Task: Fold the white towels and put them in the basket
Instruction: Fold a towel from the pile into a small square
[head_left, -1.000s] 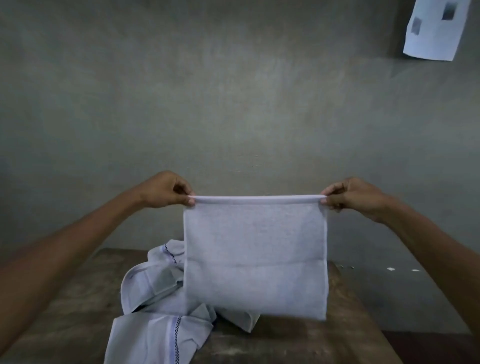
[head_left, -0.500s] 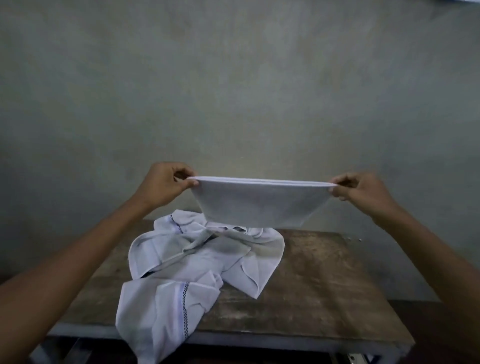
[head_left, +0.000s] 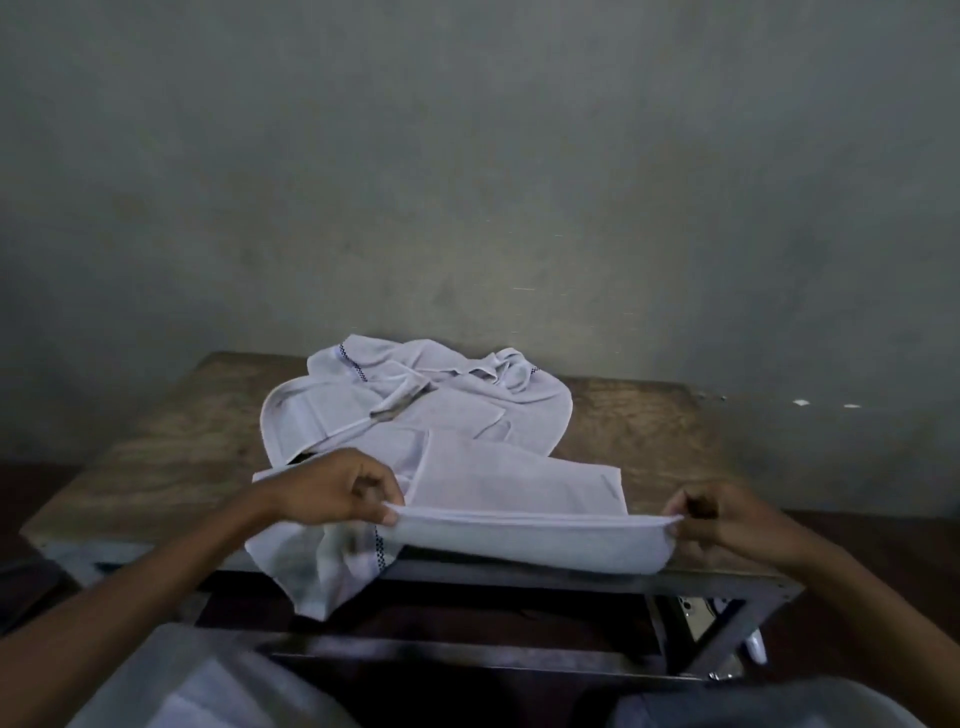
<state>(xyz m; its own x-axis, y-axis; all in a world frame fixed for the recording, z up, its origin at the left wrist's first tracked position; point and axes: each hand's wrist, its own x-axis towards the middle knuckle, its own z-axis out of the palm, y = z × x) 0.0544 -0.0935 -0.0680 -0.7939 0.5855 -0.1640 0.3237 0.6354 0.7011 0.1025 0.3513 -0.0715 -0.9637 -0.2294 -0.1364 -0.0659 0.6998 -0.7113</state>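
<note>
A plain grey-green wall (head_left: 467, 156) is filling the upper part of the view, dim and bare apart from a few pale specks low on the right. In front of it a worn wooden table (head_left: 649, 431) on a metal frame (head_left: 519, 577) is standing with its long side facing the person. A loose pile of unfolded towels (head_left: 415, 395) is lying across the far middle of the top, and one end is spilling over the near edge on the left, showing a dark stitched border. The folded towel (head_left: 519, 483) is lying partly on the table just in front of that pile, with its far part flat on the top and its near edge being held up just above the table's near edge. Its long axis is running left to right, straight across between the two hands. The left hand (head_left: 332, 488) is pinching the left end of that near edge between thumb and curled fingers. The right hand (head_left: 727, 519) is pinching the right end likewise, though blur is hiding its exact finger placement. Both are gripping at about the same height, so neither is nearer the cloth. The rest of the towel is lying away from the grips, towards the wall, so the next fold is probably calling for carrying the near edge forward over it. No basket is showing anywhere in view
</note>
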